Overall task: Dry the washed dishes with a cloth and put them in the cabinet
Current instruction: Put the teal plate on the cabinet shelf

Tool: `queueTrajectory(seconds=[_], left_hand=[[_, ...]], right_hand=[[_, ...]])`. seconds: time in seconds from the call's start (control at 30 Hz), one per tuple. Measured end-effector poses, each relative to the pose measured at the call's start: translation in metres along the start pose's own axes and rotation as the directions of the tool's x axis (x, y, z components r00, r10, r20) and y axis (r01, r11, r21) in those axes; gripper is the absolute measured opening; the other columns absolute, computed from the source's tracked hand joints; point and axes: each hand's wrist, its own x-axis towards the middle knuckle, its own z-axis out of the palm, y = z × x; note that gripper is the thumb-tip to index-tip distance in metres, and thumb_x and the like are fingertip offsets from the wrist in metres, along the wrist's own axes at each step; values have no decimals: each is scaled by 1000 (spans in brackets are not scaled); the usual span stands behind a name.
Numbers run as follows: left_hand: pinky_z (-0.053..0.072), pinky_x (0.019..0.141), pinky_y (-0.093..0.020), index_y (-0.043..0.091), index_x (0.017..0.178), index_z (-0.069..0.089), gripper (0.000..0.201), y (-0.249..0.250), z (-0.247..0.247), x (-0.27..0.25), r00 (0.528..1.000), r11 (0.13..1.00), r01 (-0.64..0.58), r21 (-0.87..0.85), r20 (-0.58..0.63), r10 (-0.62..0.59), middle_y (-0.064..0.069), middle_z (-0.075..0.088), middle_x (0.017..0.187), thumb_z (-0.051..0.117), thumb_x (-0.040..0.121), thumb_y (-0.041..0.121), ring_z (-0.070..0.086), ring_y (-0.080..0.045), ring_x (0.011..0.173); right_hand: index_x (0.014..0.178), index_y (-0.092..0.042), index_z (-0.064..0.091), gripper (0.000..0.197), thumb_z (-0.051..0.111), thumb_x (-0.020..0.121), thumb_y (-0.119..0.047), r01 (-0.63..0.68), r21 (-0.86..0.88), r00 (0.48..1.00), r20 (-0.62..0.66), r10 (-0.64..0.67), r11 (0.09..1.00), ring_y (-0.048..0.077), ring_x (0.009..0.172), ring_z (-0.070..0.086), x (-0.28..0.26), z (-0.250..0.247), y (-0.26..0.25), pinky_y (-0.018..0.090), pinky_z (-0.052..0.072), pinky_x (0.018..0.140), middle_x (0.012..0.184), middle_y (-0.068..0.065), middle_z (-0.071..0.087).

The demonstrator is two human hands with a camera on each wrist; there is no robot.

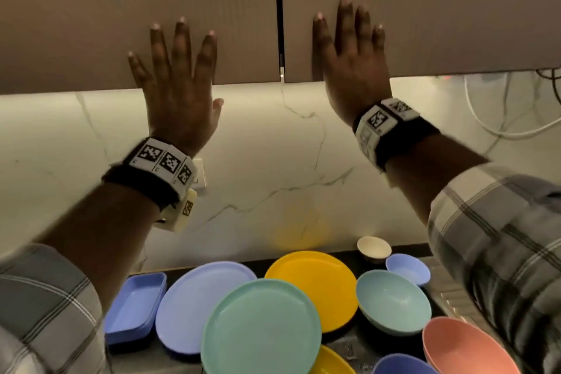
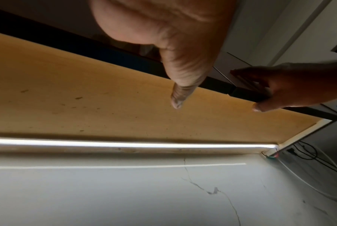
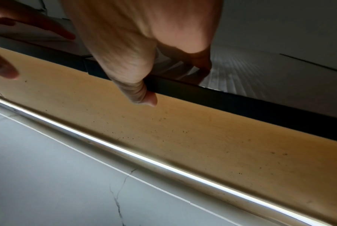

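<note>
Two brown cabinet doors, left and right, hang closed above the counter. My left hand lies flat on the left door with spread straight fingers. My right hand lies flat on the right door beside the centre gap. In the wrist views the left thumb hangs below the cabinet underside, and the right thumb sits at the door's dark bottom edge. Below lie washed dishes: a green plate, a yellow plate, a blue plate and a green bowl. No cloth shows.
A blue tray, a small blue bowl, a white cup and a pink bowl crowd the counter. A marble backsplash stands behind. White cables hang at the right. A light strip runs under the cabinet.
</note>
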Motion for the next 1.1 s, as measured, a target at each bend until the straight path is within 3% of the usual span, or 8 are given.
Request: queueTrajectory(seconds=[0.1, 0.23, 0.4, 0.57, 0.73, 0.93, 1.03, 1.1], left_hand=[[14, 109, -78, 23, 159, 1, 98, 1, -1, 20, 999, 999, 49, 22, -17, -49, -22, 6, 165, 69, 89, 24, 8, -55, 147], [25, 99, -83, 19, 159, -2, 76, 2, 0, 25, 1000, 996, 14, 93, -19, -12, -29, 7, 163, 44, 100, 6, 15, -63, 142], [34, 95, -81, 14, 160, 0, 77, -2, -10, 17, 999, 993, -37, 110, -25, 40, -32, 10, 161, 47, 100, 5, 23, -65, 138], [38, 93, -78, 13, 160, 9, 83, -3, -37, 11, 999, 998, -36, 52, -38, 38, -32, 16, 160, 58, 92, 10, 30, -64, 135], [39, 94, -78, 10, 159, 18, 89, -11, -69, -4, 997, 999, -51, -17, -50, 50, -32, 18, 160, 68, 86, 18, 29, -62, 137], [36, 101, -75, 13, 159, 18, 83, -23, -103, -26, 995, 990, -23, -142, -100, 9, -24, 17, 163, 56, 85, 17, 22, -54, 145], [34, 106, -71, 20, 160, 13, 87, -30, -122, -36, 985, 973, -19, -231, -169, -21, -18, 16, 165, 49, 80, 24, 18, -47, 149], [35, 106, -69, 25, 160, 8, 95, -33, -135, -43, 971, 953, -30, -302, -236, -44, -15, 17, 166, 52, 77, 20, 17, -43, 151]], right_hand=[[157, -11, 10, 74, 46, 94, 3, -5, 14, 1000, 25, 5, 1000, 54, 145, 10, -2, -4, -3, 69, 19, 113, 160, 31, 8], [157, -11, 7, 73, 45, 95, -1, -18, 17, 998, 53, 17, 1000, 54, 145, 10, -2, -8, -6, 69, 21, 112, 160, 31, 5], [156, -10, 8, 86, 59, 88, 1, 8, 43, 1000, 14, -9, 999, 55, 144, 14, -7, -13, -6, 70, 26, 110, 159, 31, 8], [154, -8, 20, 84, 57, 79, 6, 24, 83, 995, -95, -16, 996, 55, 139, 28, -20, -30, -1, 70, 34, 105, 156, 32, 22], [154, -7, 24, 93, 76, 76, 0, 29, 143, 986, -166, -5, 989, 50, 141, 29, -44, -66, 10, 65, 37, 107, 157, 29, 24], [153, -6, 25, 83, 67, 82, -11, 59, 273, 963, -269, 17, 960, 43, 145, 27, -81, -116, 30, 64, 40, 105, 158, 24, 25], [152, -6, 25, 90, 70, 74, -6, 58, 347, 942, -329, 64, 936, 38, 146, 28, -97, -139, 41, 63, 44, 102, 160, 20, 26], [153, -8, 25, 98, 75, 69, 1, 38, 382, 925, -362, 112, 923, 35, 146, 31, -108, -154, 48, 53, 44, 106, 160, 16, 27]])
